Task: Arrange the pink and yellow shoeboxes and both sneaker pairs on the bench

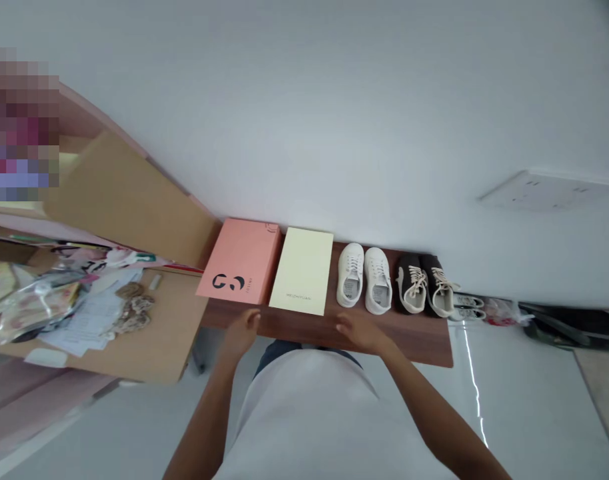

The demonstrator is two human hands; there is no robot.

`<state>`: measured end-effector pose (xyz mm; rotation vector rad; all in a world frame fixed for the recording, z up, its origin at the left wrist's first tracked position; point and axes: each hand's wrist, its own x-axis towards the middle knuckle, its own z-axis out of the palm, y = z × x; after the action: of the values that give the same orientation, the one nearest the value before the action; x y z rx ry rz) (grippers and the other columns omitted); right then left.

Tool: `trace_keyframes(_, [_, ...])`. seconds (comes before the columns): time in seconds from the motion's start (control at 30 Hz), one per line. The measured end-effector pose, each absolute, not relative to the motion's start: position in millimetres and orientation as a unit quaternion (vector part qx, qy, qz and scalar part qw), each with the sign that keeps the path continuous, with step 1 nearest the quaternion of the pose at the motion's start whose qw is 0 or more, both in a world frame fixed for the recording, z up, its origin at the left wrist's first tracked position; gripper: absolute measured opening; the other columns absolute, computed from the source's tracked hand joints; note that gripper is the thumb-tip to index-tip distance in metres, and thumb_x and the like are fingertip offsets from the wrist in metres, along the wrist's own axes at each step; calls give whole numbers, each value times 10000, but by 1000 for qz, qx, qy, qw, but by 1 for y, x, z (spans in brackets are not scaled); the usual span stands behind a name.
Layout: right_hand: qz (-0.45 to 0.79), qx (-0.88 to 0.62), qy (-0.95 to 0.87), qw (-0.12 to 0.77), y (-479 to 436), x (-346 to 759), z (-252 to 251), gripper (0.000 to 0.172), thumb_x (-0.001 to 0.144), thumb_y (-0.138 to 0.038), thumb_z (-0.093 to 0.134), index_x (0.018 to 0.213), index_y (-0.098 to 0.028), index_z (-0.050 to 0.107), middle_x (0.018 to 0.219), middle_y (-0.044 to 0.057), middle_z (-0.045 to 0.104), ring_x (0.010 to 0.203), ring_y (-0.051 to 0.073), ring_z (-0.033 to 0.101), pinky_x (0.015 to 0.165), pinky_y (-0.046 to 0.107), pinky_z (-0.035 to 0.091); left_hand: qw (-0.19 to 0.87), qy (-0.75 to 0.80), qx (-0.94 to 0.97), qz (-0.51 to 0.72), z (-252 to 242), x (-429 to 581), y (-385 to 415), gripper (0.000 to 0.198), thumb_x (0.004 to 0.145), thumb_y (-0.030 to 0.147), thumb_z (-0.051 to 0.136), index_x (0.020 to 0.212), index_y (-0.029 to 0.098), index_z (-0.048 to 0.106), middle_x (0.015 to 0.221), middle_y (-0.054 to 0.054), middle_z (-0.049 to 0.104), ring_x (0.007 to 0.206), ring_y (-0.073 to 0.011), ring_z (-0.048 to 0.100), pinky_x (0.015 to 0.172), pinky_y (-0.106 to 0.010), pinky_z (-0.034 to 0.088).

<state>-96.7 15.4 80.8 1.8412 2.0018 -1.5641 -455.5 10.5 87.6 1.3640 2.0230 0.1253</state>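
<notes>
My left hand (242, 332) hovers at the front edge of the brown bench (414, 340), just before the pink shoebox (244, 260). Its fingers are loosely bent, with nothing in them. Close to the near right corner of the cream shoebox (304, 267), my right hand (362, 331) is also bare, thumb and fingers apart. Both shoeboxes have their lids on and lie side by side. To their right stand two white sneakers (351, 277), toes toward the wall. Beyond these is a pair of black sneakers (412, 283) with pale laces.
On the left, a desk (169, 327) carries papers, plastic bags (39, 310) and a brown scrunched cloth (134, 310). A tan panel (129, 200) rises behind it. More shoes (467, 307) and a black bag (574, 327) lie on the floor at right. A white wall (309, 133) backs the bench.
</notes>
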Motion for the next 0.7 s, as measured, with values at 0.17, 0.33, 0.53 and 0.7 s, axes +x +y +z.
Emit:
trace_keyframes(0.17, [-577, 571, 561, -159, 68, -239, 100, 413, 948, -360, 569, 1323, -196, 630, 1324, 105, 690, 1191, 271, 663, 1056, 397, 494, 218, 825, 491, 177, 93, -541, 84, 487, 890, 337, 534, 1326, 124, 583, 1395, -170, 611, 1327, -301, 555, 1144, -414, 416])
trace_keyframes(0.33, [-601, 643, 448, -159, 105, -353, 85, 601, 918, -358, 628, 1461, -147, 480, 1477, 169, 560, 1358, 319, 543, 1149, 448, 418, 303, 838, 405, 203, 78, -594, 141, 545, 943, 484, 491, 1288, 76, 596, 1305, -221, 661, 1298, -348, 584, 1089, -473, 472])
trace_keyframes(0.53, [-675, 667, 233, -213, 118, -395, 55, 644, 1042, -492, 379, 1575, -163, 230, 1479, 214, 524, 1299, 282, 583, 1048, 509, 498, 627, 704, 252, 217, 60, -614, 156, 860, 965, 732, 178, 1308, 87, 631, 1233, -204, 722, 1117, -325, 708, 923, -459, 588])
trace_keyframes(0.7, [-707, 646, 170, -235, 108, -395, 36, 570, 1048, -571, 290, 1564, -333, 247, 1482, 131, 530, 1242, 292, 611, 980, 618, 505, 656, 640, 292, 274, 69, -639, 136, 849, 931, 779, 297, 1374, 128, 614, 1326, -165, 687, 1280, -327, 615, 1074, -490, 503])
